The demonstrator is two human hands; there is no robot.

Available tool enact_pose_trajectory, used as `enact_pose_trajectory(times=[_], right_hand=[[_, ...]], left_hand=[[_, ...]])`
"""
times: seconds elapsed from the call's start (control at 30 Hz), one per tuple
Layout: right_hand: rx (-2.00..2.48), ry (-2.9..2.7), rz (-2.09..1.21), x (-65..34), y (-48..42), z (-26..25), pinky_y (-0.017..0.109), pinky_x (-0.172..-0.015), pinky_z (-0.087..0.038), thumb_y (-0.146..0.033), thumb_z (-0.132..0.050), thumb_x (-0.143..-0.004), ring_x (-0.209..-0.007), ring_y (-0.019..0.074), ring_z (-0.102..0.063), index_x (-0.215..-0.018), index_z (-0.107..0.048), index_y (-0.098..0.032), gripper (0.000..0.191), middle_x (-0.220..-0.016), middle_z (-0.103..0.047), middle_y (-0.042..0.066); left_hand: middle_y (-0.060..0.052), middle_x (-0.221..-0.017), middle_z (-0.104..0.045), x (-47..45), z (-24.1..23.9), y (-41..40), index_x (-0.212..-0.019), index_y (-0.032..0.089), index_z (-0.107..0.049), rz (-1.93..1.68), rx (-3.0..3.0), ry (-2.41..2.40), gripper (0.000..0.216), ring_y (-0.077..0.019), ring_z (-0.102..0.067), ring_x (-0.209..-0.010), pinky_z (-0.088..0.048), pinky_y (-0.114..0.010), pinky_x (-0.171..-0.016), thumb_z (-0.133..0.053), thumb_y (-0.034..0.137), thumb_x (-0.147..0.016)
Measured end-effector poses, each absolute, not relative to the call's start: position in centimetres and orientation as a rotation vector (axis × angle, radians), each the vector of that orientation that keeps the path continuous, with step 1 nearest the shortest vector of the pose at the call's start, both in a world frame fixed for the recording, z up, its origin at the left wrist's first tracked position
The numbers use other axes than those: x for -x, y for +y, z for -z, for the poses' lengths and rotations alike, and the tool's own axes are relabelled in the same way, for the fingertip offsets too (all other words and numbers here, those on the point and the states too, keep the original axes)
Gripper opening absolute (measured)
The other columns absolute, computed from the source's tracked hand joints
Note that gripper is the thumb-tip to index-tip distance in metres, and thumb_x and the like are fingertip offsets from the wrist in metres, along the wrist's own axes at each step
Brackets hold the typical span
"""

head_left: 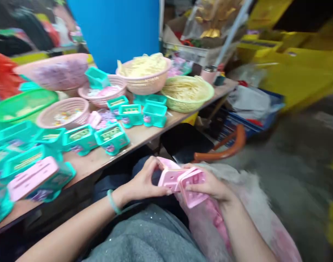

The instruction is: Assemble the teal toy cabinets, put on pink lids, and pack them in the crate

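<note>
Head view, looking down past a wooden tabletop (pixel 144 134) at left, crowded with teal boxes (pixel 112 137), a pink basket (pixel 144 78) and a pale green basket (pixel 187 92), both heaped with straw-coloured strips. Behind, a blue panel (pixel 114 29); at right, yellow bins (pixel 300 69) beyond grey floor (pixel 292 156). Stickers on the boxes too blurred to read. Over the lap, left hand (pixel 143 182) and right hand (pixel 210 187) both gripping pink plastic pieces (pixel 183 180), pressed against each other, just above a clear bag (pixel 261 211) of more pink parts.
</note>
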State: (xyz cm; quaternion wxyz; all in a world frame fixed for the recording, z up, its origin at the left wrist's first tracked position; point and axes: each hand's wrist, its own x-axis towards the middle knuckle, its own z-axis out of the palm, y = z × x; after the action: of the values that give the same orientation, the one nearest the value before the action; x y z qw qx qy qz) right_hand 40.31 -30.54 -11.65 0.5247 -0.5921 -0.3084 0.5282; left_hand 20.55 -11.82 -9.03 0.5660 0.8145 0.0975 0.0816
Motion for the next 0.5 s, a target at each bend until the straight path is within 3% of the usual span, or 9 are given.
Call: enact_pose_trajectory(times=[0.13, 0.27, 0.37, 0.5], right_hand=[[1.128, -0.978, -1.660, -33.4, -18.5, 13.2, 0.030, -0.076, -0.057, -0.053, -0.094, -0.055, -0.079, 0.0177, -0.070, -0.106, -0.070, -0.018, 0.066, -0.093, -0.075, 0.003], [1.152, -1.138, -1.818, -28.3, -11.4, 15.8, 0.041, -0.075, -0.061, -0.067, -0.084, -0.061, -0.075, 0.0246, -0.075, -0.095, -0.072, -0.013, 0.065, -0.083, -0.077, 0.010], [1.288, -1.253, -1.729, -27.2, -9.6, 17.1, 0.045, -0.084, -0.061, -0.065, -0.080, -0.071, -0.087, 0.0264, -0.076, -0.107, -0.073, -0.016, 0.061, -0.098, -0.079, 0.012], [1.508, -1.392, -1.360, -26.2, -10.2, 18.0, 0.052, -0.104, -0.053, -0.055, -0.083, -0.075, -0.114, 0.0310, -0.067, -0.123, -0.069, -0.022, 0.059, -0.121, -0.072, 0.011]], left_hand=[[-0.009, -0.121, -0.055, -9.4, 8.7, -10.1, -0.099, 0.021, -0.060, -0.485, -1.964, 0.672, 0.047, -0.0283, -0.055, -0.116, -0.046, -0.041, -0.104, -0.075, 0.060, -0.077], [-0.005, -0.082, -0.062, -3.7, 11.1, -9.6, -0.078, 0.019, -0.063, -0.422, -1.825, 1.153, 0.057, -0.0228, -0.060, -0.080, -0.049, -0.033, -0.074, -0.053, 0.075, -0.083], [-0.002, -0.058, -0.056, -2.8, 12.6, -8.8, -0.064, 0.019, -0.062, -0.360, -1.756, 1.270, 0.068, -0.0181, -0.053, -0.058, -0.040, -0.029, -0.057, -0.038, 0.078, -0.089], [0.002, -0.048, -0.045, -2.5, 13.0, -7.7, -0.054, 0.021, -0.056, -0.379, -1.833, 1.397, 0.057, -0.0154, -0.045, -0.049, -0.032, -0.028, -0.053, -0.061, 0.069, -0.082]])
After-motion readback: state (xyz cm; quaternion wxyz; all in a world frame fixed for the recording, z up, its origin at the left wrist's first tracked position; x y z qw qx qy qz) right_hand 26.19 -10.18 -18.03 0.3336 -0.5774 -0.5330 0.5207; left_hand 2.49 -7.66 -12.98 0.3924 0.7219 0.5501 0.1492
